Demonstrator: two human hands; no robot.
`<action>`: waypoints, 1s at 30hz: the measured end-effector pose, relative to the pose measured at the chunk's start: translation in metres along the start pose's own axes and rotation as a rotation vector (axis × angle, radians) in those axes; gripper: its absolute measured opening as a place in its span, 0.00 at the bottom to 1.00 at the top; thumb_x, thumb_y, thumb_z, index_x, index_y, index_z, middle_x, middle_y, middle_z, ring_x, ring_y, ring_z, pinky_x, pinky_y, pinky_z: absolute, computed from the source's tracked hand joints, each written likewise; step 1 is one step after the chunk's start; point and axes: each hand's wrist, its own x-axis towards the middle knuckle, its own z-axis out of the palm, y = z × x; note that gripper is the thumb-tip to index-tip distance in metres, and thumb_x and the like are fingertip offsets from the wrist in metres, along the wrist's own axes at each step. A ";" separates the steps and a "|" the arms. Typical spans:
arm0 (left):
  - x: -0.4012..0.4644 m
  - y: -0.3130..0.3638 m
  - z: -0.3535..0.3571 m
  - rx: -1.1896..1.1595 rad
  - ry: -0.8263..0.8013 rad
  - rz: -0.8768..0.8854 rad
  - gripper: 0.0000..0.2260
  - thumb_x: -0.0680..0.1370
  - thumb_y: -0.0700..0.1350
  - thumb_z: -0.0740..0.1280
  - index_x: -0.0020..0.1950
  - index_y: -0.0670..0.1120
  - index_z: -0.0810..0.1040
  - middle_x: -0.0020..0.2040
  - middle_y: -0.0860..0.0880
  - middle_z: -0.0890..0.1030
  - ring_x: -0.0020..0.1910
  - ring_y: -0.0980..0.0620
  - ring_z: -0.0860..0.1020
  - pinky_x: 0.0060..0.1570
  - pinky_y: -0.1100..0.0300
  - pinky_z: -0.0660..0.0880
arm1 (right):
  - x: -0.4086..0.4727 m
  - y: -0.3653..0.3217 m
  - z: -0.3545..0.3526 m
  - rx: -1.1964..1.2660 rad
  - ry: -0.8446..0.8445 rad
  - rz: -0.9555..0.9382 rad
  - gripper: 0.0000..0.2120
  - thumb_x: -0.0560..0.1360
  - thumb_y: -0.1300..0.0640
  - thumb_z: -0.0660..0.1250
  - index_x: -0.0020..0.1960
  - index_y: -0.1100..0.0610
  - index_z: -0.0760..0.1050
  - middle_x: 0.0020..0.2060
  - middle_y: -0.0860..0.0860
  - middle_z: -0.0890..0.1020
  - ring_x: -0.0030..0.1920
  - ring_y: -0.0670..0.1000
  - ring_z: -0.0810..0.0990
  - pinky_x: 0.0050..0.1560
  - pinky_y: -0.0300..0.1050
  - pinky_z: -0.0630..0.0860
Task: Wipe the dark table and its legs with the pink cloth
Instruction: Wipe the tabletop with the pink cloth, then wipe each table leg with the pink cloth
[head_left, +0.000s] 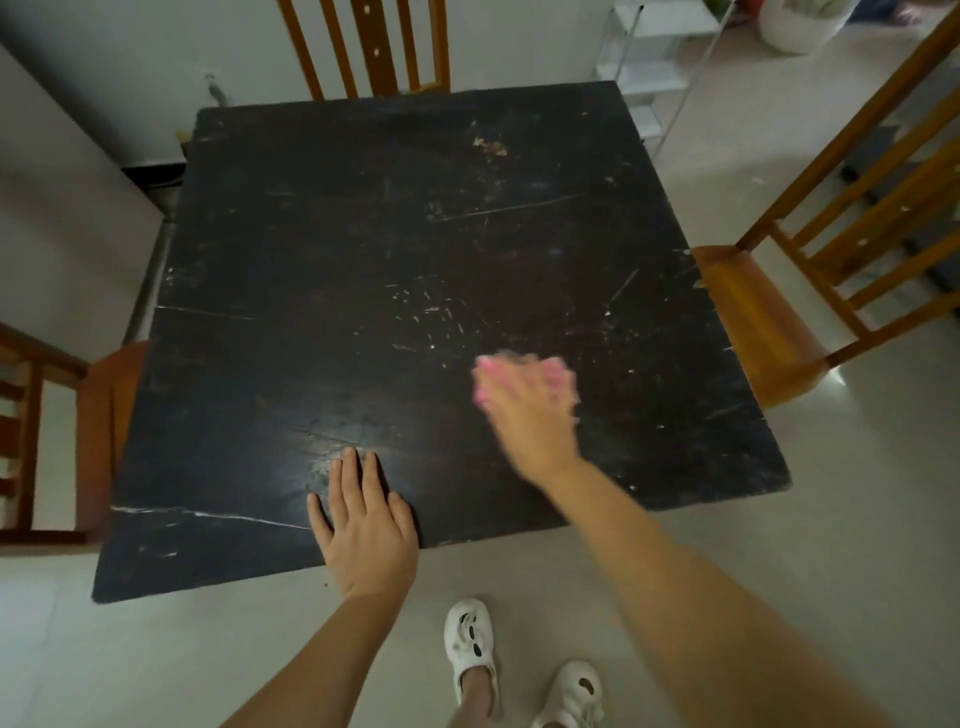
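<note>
Resting flat near the front edge of the dark table (395, 249), the left hand (366, 525) lies palm down with fingers straight and slightly spread, holding nothing. Head view, right of centre: the right hand (530, 410) lies on the tabletop over the pink cloth (491, 376), which shows only as pink patches at and between the fingertips; motion blur hides the exact finger posture, so whether the hand presses on or grips the cloth cannot be told. The tabletop is scratched and scuffed. Wooden chairs stand at the far (374, 47), left (57, 441) and right (810, 280) sides. White shoes (470, 644) show on the pale floor (857, 519).
</note>
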 end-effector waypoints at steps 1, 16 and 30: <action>0.000 -0.001 0.000 0.004 -0.004 0.004 0.25 0.76 0.50 0.47 0.70 0.42 0.66 0.72 0.43 0.65 0.72 0.45 0.60 0.69 0.54 0.38 | -0.008 0.033 -0.007 -0.080 0.014 0.129 0.28 0.69 0.61 0.71 0.66 0.51 0.69 0.63 0.51 0.75 0.61 0.62 0.75 0.60 0.68 0.69; -0.009 0.017 -0.008 -0.066 -0.081 0.039 0.20 0.78 0.42 0.59 0.70 0.41 0.66 0.72 0.42 0.63 0.73 0.45 0.57 0.69 0.40 0.44 | -0.181 0.176 -0.132 0.693 0.069 0.933 0.06 0.79 0.55 0.61 0.48 0.56 0.74 0.43 0.57 0.81 0.39 0.50 0.81 0.35 0.40 0.73; -0.197 0.134 0.115 -0.313 -0.541 0.646 0.29 0.74 0.58 0.45 0.68 0.47 0.68 0.68 0.49 0.69 0.68 0.50 0.65 0.64 0.66 0.55 | -0.362 0.238 -0.072 1.386 -0.133 1.106 0.22 0.75 0.50 0.67 0.61 0.66 0.71 0.40 0.59 0.80 0.27 0.47 0.81 0.23 0.37 0.75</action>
